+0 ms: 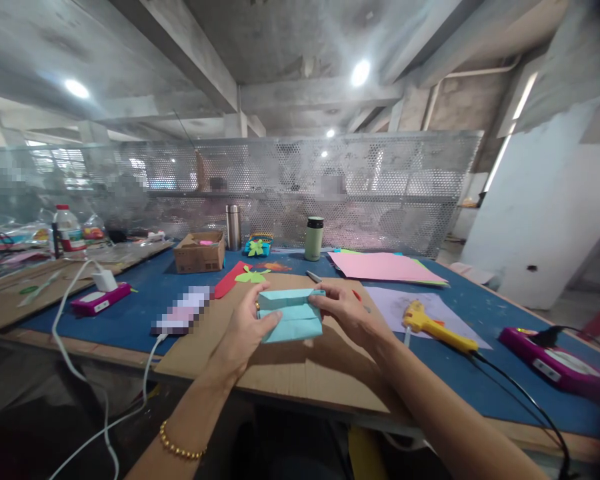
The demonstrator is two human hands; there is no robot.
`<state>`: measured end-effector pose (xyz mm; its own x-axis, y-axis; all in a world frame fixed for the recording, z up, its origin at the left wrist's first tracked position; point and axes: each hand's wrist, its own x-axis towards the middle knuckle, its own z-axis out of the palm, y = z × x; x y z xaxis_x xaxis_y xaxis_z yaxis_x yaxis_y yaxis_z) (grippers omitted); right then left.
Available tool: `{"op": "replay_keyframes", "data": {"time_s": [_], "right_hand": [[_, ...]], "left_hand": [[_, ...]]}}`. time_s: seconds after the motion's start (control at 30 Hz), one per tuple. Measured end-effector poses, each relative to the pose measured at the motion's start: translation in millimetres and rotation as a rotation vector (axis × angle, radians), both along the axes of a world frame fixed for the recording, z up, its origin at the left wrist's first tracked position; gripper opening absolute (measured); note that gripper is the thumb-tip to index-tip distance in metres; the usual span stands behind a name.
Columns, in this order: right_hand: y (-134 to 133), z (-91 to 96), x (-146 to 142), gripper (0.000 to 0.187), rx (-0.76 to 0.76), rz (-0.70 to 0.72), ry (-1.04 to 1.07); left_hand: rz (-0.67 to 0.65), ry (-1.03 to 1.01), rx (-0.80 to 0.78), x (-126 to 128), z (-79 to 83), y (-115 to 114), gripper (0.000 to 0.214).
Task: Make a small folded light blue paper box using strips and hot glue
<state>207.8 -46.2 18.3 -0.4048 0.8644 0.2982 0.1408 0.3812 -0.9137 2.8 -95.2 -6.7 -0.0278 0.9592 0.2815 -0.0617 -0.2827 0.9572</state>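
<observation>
A folded light-blue paper (290,317) is held just above a brown cardboard sheet (300,373) on the blue table (480,373). My left hand (245,333) grips its left side, thumb across the front fold. My right hand (345,313) pinches its upper right edge with fingers closed on the paper. A beaded bracelet sits on my left wrist.
A yellow glue gun (437,327) with a black cord lies right on pale paper. Pink and green paper sheets (385,267) lie behind it. A cardboard box (200,252), a steel flask (233,227), a green bottle (314,238), paper leaf cutouts (253,275), magenta devices (100,300) and white cables surround.
</observation>
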Motion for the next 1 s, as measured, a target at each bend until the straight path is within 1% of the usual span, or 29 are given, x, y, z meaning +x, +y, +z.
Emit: {"op": "replay_keyframes", "data": {"time_s": [0.13,0.43,0.6,0.7,0.77,0.9,1.0], "right_hand": [[1,-0.5,1,0.018,-0.004,-0.036,-0.007],[6,-7.3,4,0.018,0.034,-0.062,-0.026],[5,-8.3,3,0.022,0.019,-0.025,0.016],[4,-6.7,2,0.023,0.021,-0.012,-0.003],[4,-5.0,1,0.022,0.053,-0.030,-0.043],[3,-2.1,-1,0.010,0.143,-0.073,-0.092],[2,-1.3,-2,0.014,0.177,-0.064,-0.080]], "left_hand": [[0.001,-0.011,0.003,5,-2.8,2,0.074],[-0.026,0.002,0.016,3,-11.9,5,0.071],[-0.019,0.035,0.038,0,-13.3,6,0.071],[-0.010,0.055,0.045,0,-12.7,5,0.069],[0.006,0.067,0.040,0,-12.4,5,0.068],[0.054,0.093,0.018,-1,-11.7,5,0.063],[0.072,0.093,0.002,-1,-10.9,5,0.056]]}}
